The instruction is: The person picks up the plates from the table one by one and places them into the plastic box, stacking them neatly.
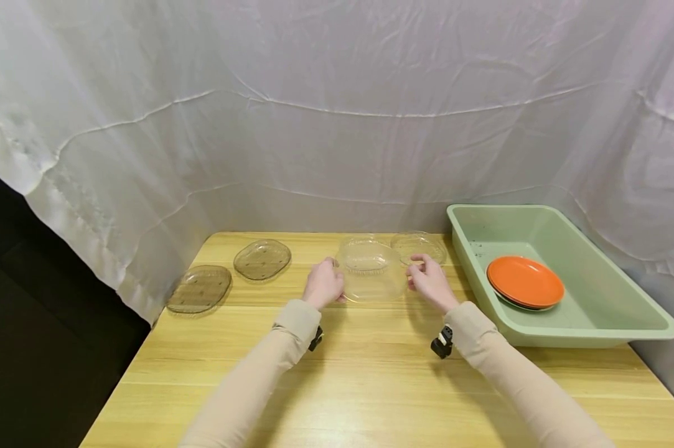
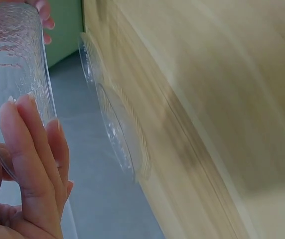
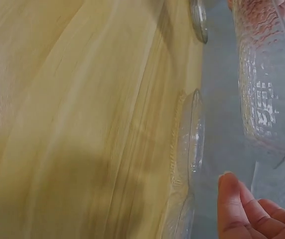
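A clear, textured plastic plate (image 1: 373,287) is held above the table by my left hand (image 1: 323,284), which pinches its left edge. In the left wrist view the fingers lie under the plate (image 2: 18,69) and the thumb is at its rim. My right hand (image 1: 430,283) is at the plate's right side, its thumb and fingers spread. The right wrist view shows a gap between those fingers (image 3: 229,199) and the plate (image 3: 267,94). Behind the held plate, two more clear plates lie on the table, one partly seen through it (image 1: 365,244) and another clear plate (image 1: 421,244) to the right.
Two brownish see-through plates (image 1: 262,259) lie on the left of the wooden table (image 1: 359,386). A green basin (image 1: 566,336) stands at the right, with stacked plates inside, an orange plate (image 1: 525,281) on top. A pale curtain (image 1: 337,155) hangs behind.
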{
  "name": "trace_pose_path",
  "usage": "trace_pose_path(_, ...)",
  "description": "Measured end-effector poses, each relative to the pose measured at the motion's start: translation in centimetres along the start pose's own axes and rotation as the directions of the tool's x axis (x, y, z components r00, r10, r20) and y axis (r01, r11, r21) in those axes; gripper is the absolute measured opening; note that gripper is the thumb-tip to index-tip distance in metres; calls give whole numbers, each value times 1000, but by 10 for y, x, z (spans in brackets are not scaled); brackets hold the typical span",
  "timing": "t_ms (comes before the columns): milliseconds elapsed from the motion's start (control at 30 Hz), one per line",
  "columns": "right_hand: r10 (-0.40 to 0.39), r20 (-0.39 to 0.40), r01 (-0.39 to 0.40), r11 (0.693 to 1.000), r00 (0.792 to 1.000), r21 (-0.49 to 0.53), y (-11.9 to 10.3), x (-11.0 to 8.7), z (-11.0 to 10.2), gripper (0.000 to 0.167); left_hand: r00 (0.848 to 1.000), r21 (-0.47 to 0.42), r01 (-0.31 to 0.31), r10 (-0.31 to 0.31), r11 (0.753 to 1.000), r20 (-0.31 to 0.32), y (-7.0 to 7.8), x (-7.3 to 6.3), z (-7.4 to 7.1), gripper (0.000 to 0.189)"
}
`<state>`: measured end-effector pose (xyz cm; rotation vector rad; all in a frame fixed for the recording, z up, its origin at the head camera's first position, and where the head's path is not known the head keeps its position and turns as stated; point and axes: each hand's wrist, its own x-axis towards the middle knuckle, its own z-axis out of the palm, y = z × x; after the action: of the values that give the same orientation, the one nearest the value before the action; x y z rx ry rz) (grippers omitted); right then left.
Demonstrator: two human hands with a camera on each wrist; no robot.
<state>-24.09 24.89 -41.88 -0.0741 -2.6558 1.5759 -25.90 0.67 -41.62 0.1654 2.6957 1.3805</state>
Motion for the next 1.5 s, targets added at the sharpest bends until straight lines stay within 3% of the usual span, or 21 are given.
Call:
trace_pose_path(333,-15,16,18,986,1000,-166,1,3,-5,52,999,8,-39,39,999,21,9,-4,14,44)
trace_pose_path(867,-2,68,18,973,998,-230,8,7,-10,53,997,-2,-68,68,998,22,13,-9,26,39)
trace_pose_path(1267,-42,72,67,918,996,-391,6,5,-11,44,998,12,-65,64,998,28,15,-10,28,41)
trace_pose_path(1500,-46,93,80,910,995,-406,4,4,-11,44,998,-4,-52,52,999,42,16,-9,28,44)
